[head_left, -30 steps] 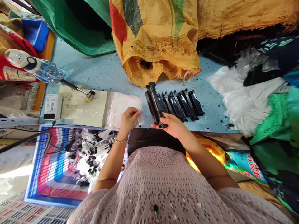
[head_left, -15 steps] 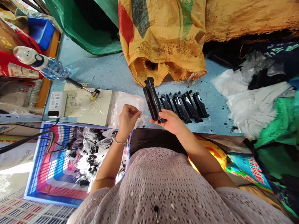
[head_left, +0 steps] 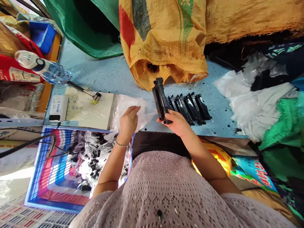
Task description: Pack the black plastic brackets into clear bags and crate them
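My right hand (head_left: 177,122) is closed around the lower end of some long black plastic parts (head_left: 161,99), held side by side and tilted above the table. Just right of them, several similar black parts (head_left: 190,107) lie in a slanted row. Over a stack of clear plastic bags (head_left: 121,106) is my left hand (head_left: 129,122), its fingers pressed together. Whether those fingers pinch a bag edge is hidden. A thin see-through film (head_left: 149,115) shows between the two hands.
An orange woven sack (head_left: 163,47) opens toward me behind the parts. Left stand a notepad (head_left: 99,110), a screwdriver-like tool (head_left: 80,88) and a water bottle (head_left: 51,69). Below is a blue basket (head_left: 57,207) of bagged black pieces. White cloth and plastic (head_left: 251,104) heap at right.
My right hand has shifted right with the black parts, now overlapping the row's left end. My left hand has turned, its fingertips drawn back and pointing further up.
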A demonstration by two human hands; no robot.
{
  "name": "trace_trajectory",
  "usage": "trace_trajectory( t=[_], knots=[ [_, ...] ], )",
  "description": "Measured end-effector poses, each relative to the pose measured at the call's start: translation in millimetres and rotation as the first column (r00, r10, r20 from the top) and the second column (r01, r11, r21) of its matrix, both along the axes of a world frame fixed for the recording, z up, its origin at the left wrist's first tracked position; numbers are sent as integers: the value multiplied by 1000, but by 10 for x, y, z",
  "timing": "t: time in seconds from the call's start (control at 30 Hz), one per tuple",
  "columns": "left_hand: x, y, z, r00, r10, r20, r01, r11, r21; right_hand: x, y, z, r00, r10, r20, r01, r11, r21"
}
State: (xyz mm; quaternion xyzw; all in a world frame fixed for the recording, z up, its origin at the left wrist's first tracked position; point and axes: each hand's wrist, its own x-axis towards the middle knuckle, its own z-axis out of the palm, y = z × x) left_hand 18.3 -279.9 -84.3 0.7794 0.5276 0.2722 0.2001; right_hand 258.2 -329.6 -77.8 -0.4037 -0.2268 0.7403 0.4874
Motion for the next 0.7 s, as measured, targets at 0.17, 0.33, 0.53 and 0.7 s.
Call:
trace_trajectory(
  t=[0.17,0.33,0.53,0.7],
  knots=[
    [118,3,20,995,-43,89,42,999,15,177,-380,129,969,213,-127,-209,977,46],
    [89,1,-6,966,-107,237,99,994,46,109,-509,16,805,354,-476,-462,878,-128],
    [54,-173,31,920,-345,188,310,931,192,-57,-204,-190,812,318,-489,-449,876,-175],
    [113,-312,58,830,-512,220,506,858,90,-162,-193,-23,943,262,207,-248,964,-93]
  ],
)
